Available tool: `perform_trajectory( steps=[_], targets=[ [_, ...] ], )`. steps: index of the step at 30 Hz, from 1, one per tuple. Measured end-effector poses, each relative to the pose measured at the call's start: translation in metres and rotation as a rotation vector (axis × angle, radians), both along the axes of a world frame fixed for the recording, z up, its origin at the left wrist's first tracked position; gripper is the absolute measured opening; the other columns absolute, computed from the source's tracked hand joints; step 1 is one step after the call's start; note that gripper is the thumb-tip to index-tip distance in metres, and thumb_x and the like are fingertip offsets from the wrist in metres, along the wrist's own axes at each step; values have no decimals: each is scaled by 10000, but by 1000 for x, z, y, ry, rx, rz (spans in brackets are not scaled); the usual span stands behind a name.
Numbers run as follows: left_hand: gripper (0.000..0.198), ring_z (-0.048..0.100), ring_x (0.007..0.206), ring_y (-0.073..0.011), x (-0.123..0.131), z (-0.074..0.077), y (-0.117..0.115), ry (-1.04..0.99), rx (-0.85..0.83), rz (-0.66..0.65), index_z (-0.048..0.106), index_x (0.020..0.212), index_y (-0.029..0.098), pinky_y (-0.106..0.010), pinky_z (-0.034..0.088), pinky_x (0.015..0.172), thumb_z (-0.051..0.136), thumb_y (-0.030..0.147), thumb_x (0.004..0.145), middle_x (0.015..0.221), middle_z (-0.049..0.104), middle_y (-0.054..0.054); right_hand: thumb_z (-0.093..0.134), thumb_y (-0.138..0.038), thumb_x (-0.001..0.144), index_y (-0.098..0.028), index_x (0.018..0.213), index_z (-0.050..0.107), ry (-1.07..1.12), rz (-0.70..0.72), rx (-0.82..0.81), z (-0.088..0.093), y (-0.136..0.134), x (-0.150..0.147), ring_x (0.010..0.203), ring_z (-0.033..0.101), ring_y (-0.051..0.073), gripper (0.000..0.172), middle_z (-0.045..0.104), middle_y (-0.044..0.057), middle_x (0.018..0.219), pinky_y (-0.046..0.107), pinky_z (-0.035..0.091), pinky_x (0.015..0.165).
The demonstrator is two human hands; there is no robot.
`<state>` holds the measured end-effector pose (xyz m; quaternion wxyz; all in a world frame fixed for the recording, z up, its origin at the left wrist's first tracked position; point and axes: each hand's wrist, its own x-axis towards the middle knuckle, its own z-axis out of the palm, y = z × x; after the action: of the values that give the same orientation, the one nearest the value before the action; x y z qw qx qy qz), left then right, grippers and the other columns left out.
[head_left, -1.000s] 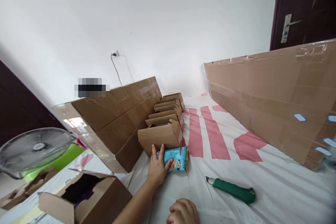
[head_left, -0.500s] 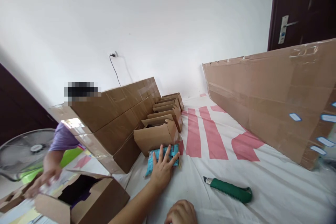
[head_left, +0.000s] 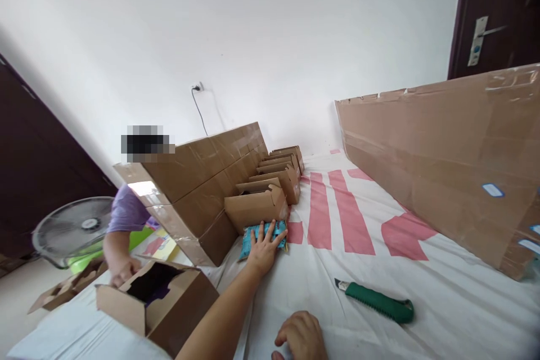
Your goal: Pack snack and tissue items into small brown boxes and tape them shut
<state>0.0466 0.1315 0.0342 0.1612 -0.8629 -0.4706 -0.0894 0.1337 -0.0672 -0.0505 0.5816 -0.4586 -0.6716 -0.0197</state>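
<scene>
My left hand (head_left: 264,250) lies with fingers spread over a blue plastic packet (head_left: 248,244), pressing its top face. The packet rests on the sheet, against the front of the nearest small cardboard box (head_left: 253,211) in a row; part of it is hidden under my fingers. Low in the view is my right hand (head_left: 301,337), loosely curled above the sheet, with a gap between thumb and fingers and nothing held. To its right a green utility knife (head_left: 379,301) lies with some blade showing. An open cardboard box (head_left: 181,309) stands left of my left forearm.
Stacked large cartons (head_left: 202,191) form a wall along the left of the row. Another tall cardboard panel (head_left: 434,163) stands at right. A co-worker's hand (head_left: 124,270) is behind the open box, near a fan (head_left: 76,230). A red-and-white sheet (head_left: 358,270) covers the surface.
The view has turned slightly left. My left hand stays on the packet, while my right hand has loosened from a tighter curl. The co-worker's hand has moved in close to the open box.
</scene>
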Motion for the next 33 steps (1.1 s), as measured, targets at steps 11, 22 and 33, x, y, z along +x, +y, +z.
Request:
perform_trajectory(
  steps=[11,22,33],
  targets=[
    [692,202,1441,-320,20,-11,-70,-195,-102,86,352,1456,191,-525,284,1118,462,54,787,1560,258,-145,551,-120,737,-207,793,520,-47,100,-172,27,-18,8,737,577,176,108,609,1,752,282,413,664],
    [405,333,1391,-264,-114,109,-168,-233,186,-350,539,1264,281,-485,292,1132,423,208,884,1412,500,-55,539,-115,794,-214,719,516,-138,166,-141,39,-23,11,640,578,149,126,600,-22,659,267,407,613],
    [626,130,1429,-432,-313,136,-55,-156,-118,399,477,1375,295,-652,171,1080,490,582,818,1536,336,-77,535,-125,799,-215,706,517,-129,163,-142,46,-26,9,610,570,148,130,598,-17,649,265,395,588]
  ],
)
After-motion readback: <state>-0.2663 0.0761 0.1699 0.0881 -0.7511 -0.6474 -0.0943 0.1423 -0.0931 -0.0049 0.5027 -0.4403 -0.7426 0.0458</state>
